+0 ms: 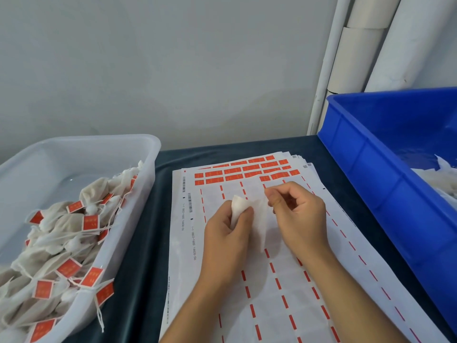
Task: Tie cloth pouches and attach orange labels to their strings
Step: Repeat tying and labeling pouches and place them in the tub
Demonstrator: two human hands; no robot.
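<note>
Table point(148, 243) covered in dark teal cloth. On it, left: translucent white tub point(103, 154) holding tied pouches with orange labels, one string hanging over its rim. Centre: fanned stack of label sheets point(272, 305), orange labels left only along the far rows. Right: blue plastic crate point(371, 174), edge partly over the sheets.

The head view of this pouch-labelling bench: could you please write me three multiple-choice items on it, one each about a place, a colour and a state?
1. Where is the translucent white plastic tub of tagged cloth pouches?
A. on the person's left
B. on the person's right
C. on the floor

2. What colour is the large plastic crate?
A. green
B. blue
C. yellow

3. What is the left hand doing?
A. lying flat
B. gripping a white cloth pouch
C. peeling a label

Answers: 1 A, the tub sits at the left edge; 2 B, its walls are blue; 3 B, thumb and fingers pinch the pouch above the white label sheets.
</note>
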